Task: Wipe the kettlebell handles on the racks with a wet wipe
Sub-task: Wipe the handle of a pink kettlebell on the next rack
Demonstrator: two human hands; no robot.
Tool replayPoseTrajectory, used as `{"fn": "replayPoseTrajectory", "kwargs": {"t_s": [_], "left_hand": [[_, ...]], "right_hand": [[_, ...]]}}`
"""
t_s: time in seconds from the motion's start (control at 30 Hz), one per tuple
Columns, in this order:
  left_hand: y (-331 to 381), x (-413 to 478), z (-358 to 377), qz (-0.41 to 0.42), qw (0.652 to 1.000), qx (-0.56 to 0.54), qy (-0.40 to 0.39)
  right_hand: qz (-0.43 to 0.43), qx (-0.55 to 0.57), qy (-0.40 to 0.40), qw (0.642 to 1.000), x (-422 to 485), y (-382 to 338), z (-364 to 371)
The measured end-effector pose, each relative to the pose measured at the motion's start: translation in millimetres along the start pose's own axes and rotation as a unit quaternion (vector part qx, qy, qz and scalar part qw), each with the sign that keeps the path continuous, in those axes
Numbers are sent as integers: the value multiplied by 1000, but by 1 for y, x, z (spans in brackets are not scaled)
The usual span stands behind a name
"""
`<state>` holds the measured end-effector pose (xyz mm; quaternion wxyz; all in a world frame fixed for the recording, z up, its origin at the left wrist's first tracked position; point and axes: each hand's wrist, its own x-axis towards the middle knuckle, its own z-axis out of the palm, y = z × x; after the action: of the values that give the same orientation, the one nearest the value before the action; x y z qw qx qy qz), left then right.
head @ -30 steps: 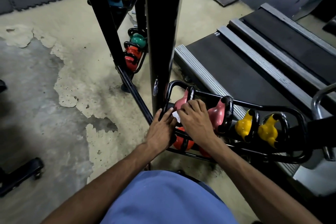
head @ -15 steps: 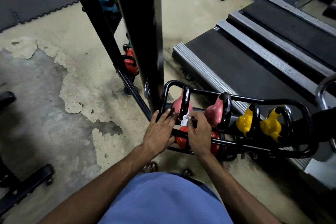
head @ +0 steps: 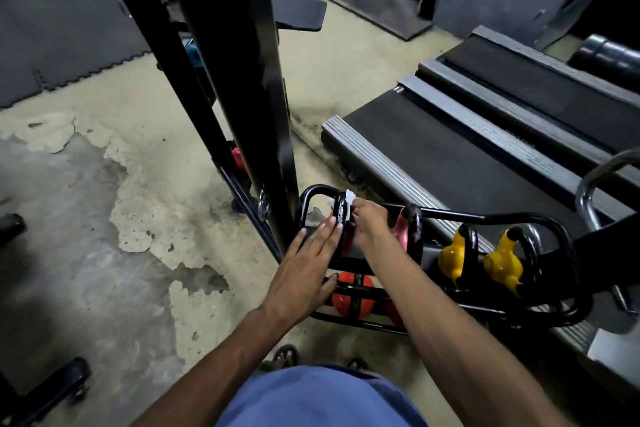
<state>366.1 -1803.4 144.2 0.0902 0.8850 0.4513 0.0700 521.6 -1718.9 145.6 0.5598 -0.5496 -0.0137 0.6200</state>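
A low black rack (head: 446, 212) holds a row of kettlebells. At its left end stands a pink kettlebell whose black handle (head: 340, 212) sticks up. My right hand (head: 369, 224) pinches a white wet wipe (head: 349, 198) against the top of that handle. My left hand (head: 304, 270) lies flat, fingers straight, against the left side of the same kettlebell and the rack bar. To the right stand another pink kettlebell (head: 401, 230) and two yellow ones (head: 453, 258) (head: 502, 263). A red kettlebell (head: 351, 295) sits on the shelf below.
A tall black upright (head: 249, 80) of a second rack rises just left of my hands, with more kettlebells half hidden behind it. Two treadmill decks (head: 450, 156) lie to the right. The floor (head: 104, 236) is patchy concrete. My sandalled feet (head: 285, 355) show below.
My right hand has slid the wipe up from the base of the handle to its top. My left hand has flattened and stretched along the kettlebell. The view has tilted upward.
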Motion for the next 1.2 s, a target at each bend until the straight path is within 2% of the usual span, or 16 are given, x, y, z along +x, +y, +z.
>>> {"fn": "replayPoseTrajectory", "kwargs": {"t_s": [0.13,0.23,0.33,0.47,0.6,0.7,0.8,0.87,0.97,1.03,1.13,1.2], "left_hand": [[5,5,0,-7,1000,-3,-12],[5,4,4,-22,1000,-12,-3],[7,3,4,-28,999,-19,6],[10,5,2,-33,998,-52,13],[13,10,-2,-33,994,-88,55],[21,24,-10,1,989,-112,99],[33,44,-13,50,982,-144,108],[42,59,-4,76,978,-172,87],[54,72,18,94,970,-226,17],[59,79,29,107,964,-241,-33],[61,85,40,178,963,-202,-17],[62,86,41,223,960,-170,-9]], "right_hand": [[-10,-51,-3,999,-4,3,0],[-74,-124,-7,990,-20,22,-24],[-142,-173,-59,973,-34,33,-44],[-238,-282,-61,927,-44,32,-59],[-287,-344,-61,892,-69,6,-62],[-363,-414,-65,832,-85,-32,-64],[-419,-455,-5,786,-91,-82,-68],[-440,-507,49,740,-77,-114,-76],[-375,-600,111,698,-45,-143,-88],[-312,-651,115,682,-27,-148,-89],[-216,-732,73,642,-7,-143,-78],[-178,-778,47,600,7,-139,-69]]}}
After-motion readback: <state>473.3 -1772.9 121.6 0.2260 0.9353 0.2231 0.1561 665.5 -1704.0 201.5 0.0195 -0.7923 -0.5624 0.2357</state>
